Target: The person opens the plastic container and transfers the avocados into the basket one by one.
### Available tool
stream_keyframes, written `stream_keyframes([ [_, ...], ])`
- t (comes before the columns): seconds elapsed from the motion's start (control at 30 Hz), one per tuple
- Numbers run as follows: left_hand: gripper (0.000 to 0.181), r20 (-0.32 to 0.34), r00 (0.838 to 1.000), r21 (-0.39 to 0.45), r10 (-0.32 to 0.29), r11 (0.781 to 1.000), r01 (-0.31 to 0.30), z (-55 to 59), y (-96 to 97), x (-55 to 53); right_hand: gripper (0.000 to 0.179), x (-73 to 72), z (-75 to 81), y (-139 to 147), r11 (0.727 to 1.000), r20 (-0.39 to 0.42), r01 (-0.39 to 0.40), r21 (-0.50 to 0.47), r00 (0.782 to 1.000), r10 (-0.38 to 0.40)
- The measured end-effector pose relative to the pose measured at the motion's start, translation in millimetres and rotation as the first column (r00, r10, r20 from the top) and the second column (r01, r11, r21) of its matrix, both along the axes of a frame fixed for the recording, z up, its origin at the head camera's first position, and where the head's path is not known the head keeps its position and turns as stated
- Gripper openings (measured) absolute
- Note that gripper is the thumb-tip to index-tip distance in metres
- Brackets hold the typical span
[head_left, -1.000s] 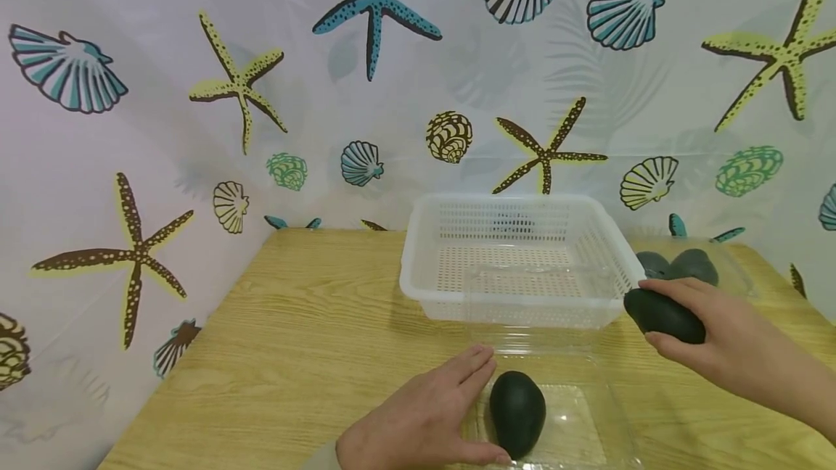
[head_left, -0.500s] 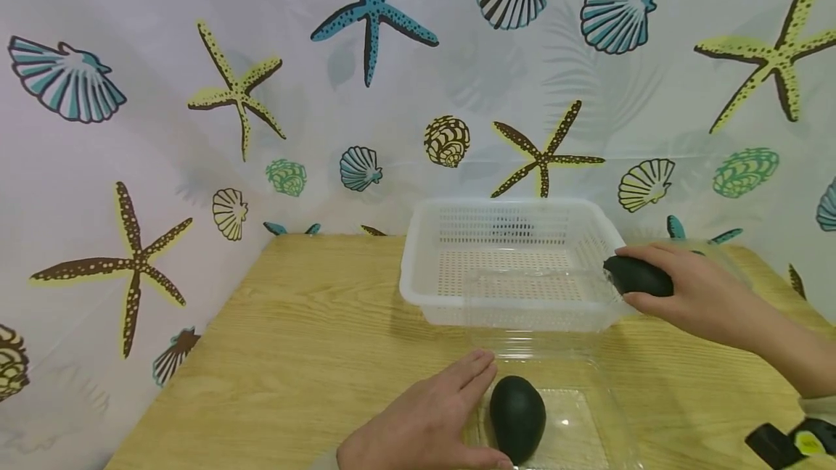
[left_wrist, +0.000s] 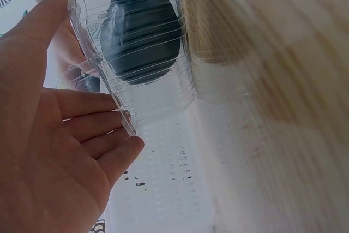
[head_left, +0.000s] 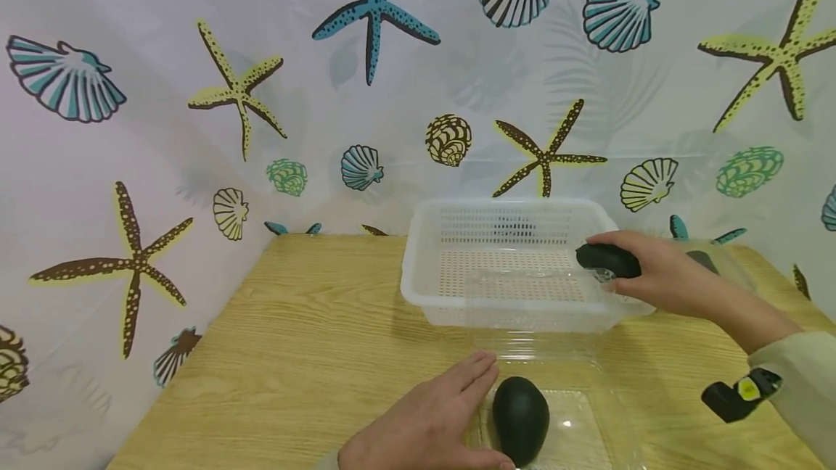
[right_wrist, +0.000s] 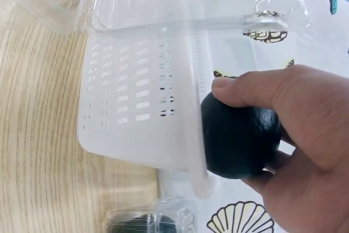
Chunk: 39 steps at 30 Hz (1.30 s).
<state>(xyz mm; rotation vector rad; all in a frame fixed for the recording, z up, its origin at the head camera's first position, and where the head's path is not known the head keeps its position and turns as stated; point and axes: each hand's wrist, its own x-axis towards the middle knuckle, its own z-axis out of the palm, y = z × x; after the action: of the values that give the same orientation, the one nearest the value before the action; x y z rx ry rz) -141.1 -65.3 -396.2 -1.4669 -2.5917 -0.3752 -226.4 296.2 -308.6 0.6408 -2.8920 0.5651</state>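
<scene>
Wood-grain worktop (head_left: pixel 294 325): L hand (head_left: pixel 424 419), fingers straight, touches clear clamshell (head_left: pixel 588 426) w/ avocado (head_left: pixel 520 419); R hand (head_left: pixel 673 274) grips 2nd avocado (head_left: pixel 607 260) nr white basket (head_left: pixel 436 302).

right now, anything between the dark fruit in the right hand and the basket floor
Nothing visible: the right hand holds the dark fruit over the right end of the basket. The clear lid stands at its near side, not between.

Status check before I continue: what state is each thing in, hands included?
White basket: upright, open-topped
Front container: open
Lid: raised
Loose dark fruit: lying in front container
Held dark fruit: aloft, at basket's right end
Right hand: gripping held dark fruit
Left hand: fingers touching front container
Rear container: dark contents, closure unclear
</scene>
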Motion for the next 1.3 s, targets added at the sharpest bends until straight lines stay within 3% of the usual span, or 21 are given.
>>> stream_keyframes([
  [0.2,0.096,0.03,1.0,0.0,0.007,1.0,-0.007,-0.6,-1.0,-0.5,0.066,-10.8,-10.6,-3.8,1.0,0.059,0.017,-0.026,0.998,-0.015],
  [0.4,0.096,0.101,0.994,-0.021,0.029,0.999,-0.027,0.7,-1.2,-0.2,0.067,-19.7,-16.6,-9.2,0.999,0.125,0.027,-0.045,0.992,-0.022],
  [0.5,0.095,0.099,0.995,-0.01,0.022,1.0,-0.021,1.7,-1.4,-0.1,0.066,-22.6,-17.8,-12.1,0.999,0.145,0.02,-0.043,0.989,-0.013],
  [0.67,0.094,0.076,0.997,0.004,0.01,1.0,-0.01,3.3,-1.1,0.0,0.064,-25.3,-19.1,-18.6,0.998,0.157,-0.025,-0.054,0.987,0.033],
  [0.9,0.095,0.125,0.992,-0.029,0.026,0.999,-0.023,4.1,-0.9,-1.2,0.06,-33.9,-24.2,-30.5,0.992,0.167,-0.123,-0.041,0.978,0.128],
  [1.1,0.095,0.154,0.987,-0.033,0.034,0.999,-0.029,5.8,-1.1,-2.9,0.052,-43.8,-24.4,-30.9,0.981,0.248,-0.187,-0.046,0.949,0.193],
  [1.23,0.095,0.166,0.986,-0.028,0.029,0.999,-0.024,6.9,-1.8,-3.8,0.045,-53.1,-31.9,-27.2,0.965,0.255,-0.252,-0.072,0.93,0.263],
  [1.3,0.095,0.162,0.986,-0.024,0.025,0.999,-0.021,7.5,-1.7,-3.9,0.043,-57.3,-36.7,-24.8,0.969,0.275,-0.235,-0.082,0.929,0.249],
])
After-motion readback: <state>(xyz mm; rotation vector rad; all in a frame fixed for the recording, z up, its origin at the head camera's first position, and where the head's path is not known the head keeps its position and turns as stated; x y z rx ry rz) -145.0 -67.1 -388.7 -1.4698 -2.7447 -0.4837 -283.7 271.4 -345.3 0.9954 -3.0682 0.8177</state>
